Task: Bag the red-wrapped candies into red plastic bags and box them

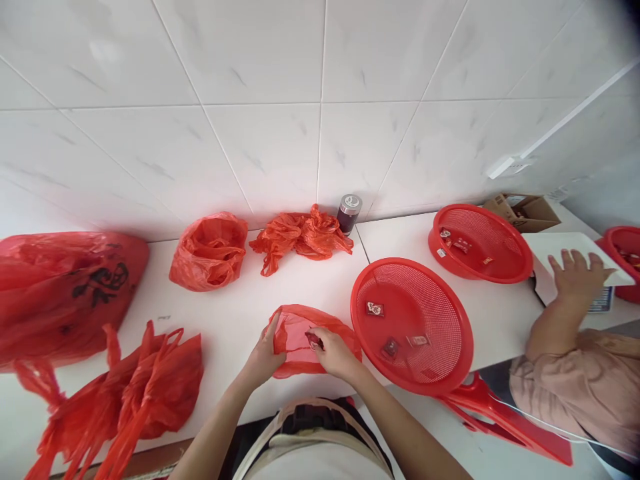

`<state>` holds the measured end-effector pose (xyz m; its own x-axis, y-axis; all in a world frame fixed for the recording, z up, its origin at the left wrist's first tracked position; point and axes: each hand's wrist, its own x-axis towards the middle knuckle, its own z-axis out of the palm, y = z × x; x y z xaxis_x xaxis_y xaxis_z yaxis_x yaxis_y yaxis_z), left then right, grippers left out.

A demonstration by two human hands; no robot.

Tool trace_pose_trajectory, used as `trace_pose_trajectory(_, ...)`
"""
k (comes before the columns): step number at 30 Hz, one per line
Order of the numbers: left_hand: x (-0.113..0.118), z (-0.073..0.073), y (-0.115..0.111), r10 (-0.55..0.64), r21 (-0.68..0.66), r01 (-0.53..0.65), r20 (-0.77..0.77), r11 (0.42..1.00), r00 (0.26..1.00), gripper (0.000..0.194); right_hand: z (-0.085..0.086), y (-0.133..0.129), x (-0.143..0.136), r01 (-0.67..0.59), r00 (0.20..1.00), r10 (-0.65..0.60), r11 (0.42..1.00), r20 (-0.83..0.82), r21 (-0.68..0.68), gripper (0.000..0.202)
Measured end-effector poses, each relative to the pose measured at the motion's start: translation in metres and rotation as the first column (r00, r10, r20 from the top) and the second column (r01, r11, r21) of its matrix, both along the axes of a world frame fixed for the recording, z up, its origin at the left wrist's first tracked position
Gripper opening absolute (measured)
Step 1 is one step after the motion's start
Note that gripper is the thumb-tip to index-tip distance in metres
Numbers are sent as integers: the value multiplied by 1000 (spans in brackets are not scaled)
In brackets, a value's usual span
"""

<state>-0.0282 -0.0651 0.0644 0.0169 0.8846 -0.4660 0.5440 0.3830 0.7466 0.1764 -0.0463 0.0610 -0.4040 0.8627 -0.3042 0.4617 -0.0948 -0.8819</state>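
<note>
A red plastic bag [300, 367] lies with its mouth open on the white table in front of me. My left hand [267, 353] is closed on the bag's left rim. Over the bag's opening, my right hand [327, 350] pinches a small dark red packet [315, 341]. Right of the bag, a large red mesh basket [435, 313] stands tilted, holding several small packets, among them a dark one [375, 309] and a paler one [419, 340].
Knotted red bags [170, 387] and a big red bag [75, 293] lie left. Crumpled bags [210, 253] and a dark tumbler [349, 213] stand near the wall. Another basket [500, 233], a carton [523, 212] and a person's hand on a white scale [545, 247] are right.
</note>
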Motion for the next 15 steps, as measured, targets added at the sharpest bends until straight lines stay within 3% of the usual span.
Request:
trace_pose_trajectory(5,1,0,0,-7,-41,6,-16,999,1000,99,-5,8,2,-132,991,132,991,25,12,39)
trace_pose_trajectory(8,2,1,1,-7,-67,5,-33,998,999,98,-2,11,2,-51,988,46,998,147,36,51)
trace_pose_trajectory(11,1,3,1,-4,-69,1,-54,998,999,95,7,15,12,19,991,-23,999,131,36,55)
trace_pose_trajectory(15,-2,4,0,-1,-68,-2,-50,998,999,93,24,26,55,137,990,-137,991,28,-9,38)
